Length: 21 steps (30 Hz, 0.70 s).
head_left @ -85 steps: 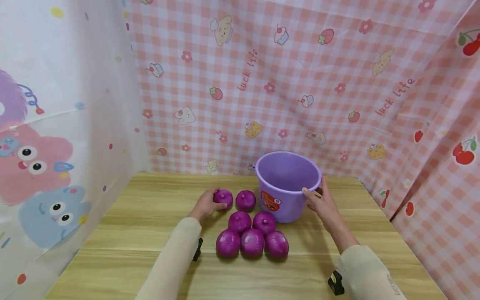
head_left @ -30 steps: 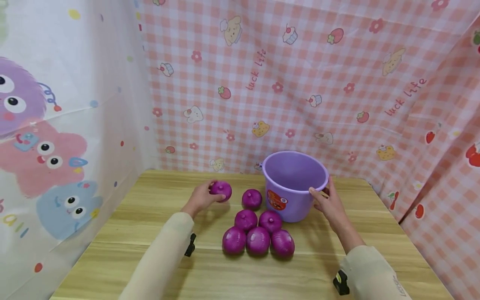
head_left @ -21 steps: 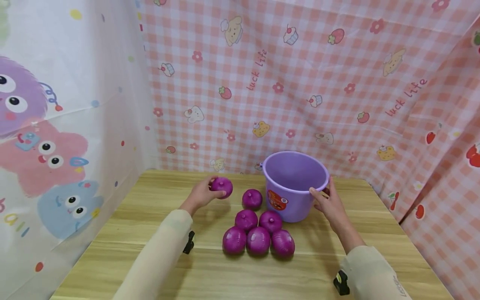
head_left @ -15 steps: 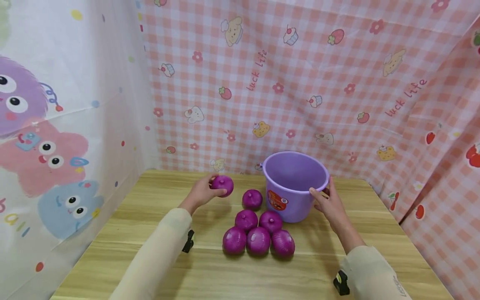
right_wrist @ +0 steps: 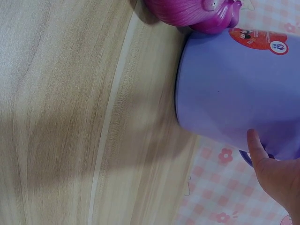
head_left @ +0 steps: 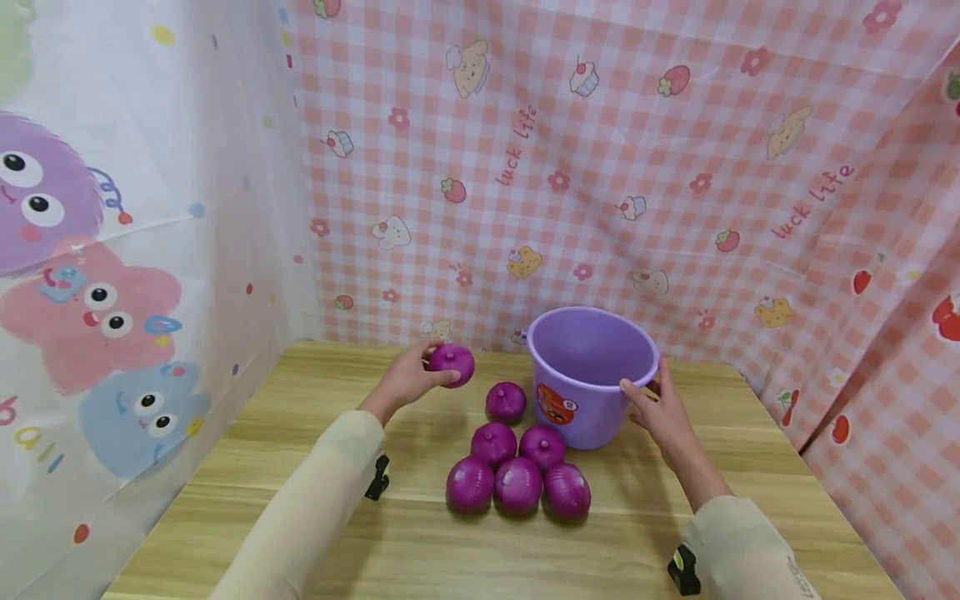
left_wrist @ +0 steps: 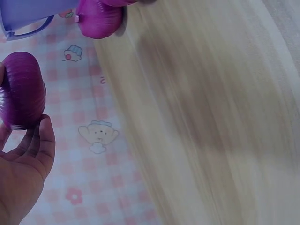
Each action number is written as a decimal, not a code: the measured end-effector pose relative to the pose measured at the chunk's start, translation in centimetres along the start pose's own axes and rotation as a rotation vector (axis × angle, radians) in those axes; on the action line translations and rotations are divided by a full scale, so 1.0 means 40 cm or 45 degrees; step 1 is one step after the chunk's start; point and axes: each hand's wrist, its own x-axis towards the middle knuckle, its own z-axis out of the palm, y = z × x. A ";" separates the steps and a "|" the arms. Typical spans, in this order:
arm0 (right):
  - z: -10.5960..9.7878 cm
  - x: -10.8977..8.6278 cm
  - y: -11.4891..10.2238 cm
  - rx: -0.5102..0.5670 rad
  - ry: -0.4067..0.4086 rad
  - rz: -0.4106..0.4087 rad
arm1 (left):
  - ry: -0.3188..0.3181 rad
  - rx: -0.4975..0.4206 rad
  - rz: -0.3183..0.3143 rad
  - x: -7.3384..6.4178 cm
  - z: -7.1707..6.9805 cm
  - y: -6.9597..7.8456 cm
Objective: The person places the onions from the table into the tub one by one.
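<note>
A purple onion (head_left: 452, 365) is held above the table by my left hand (head_left: 408, 379), between thumb and fingers. In the left wrist view that onion (left_wrist: 21, 91) sits at the left edge, with the fingers (left_wrist: 44, 145) beneath it. My right hand (head_left: 658, 417) holds the near right rim of a lilac bucket (head_left: 581, 412), the thumb on the rim's outer side. The bucket stands upright, and its visible inside shows no onion. Several more onions (head_left: 517, 485) lie in front of it; one onion (head_left: 506, 402) sits alone at the bucket's left.
The wooden table (head_left: 300, 467) runs back to a pink checked cloth (head_left: 420, 250). A white cloth with cartoon figures (head_left: 135, 308) hangs on the left. Black wrist straps (head_left: 684, 571) show at both sleeves.
My left hand has lifted the onion off the table and moved it slightly to the right. The right hand stays at the bucket's rim. The head view has shifted a little.
</note>
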 end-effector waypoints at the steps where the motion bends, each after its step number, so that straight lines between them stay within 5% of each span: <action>1: 0.000 0.000 0.000 -0.002 0.000 -0.001 | -0.001 -0.001 0.001 0.001 -0.001 0.002; 21: 0.003 -0.001 -0.001 0.016 -0.006 -0.003 | 0.019 0.017 0.095 0.012 -0.015 0.079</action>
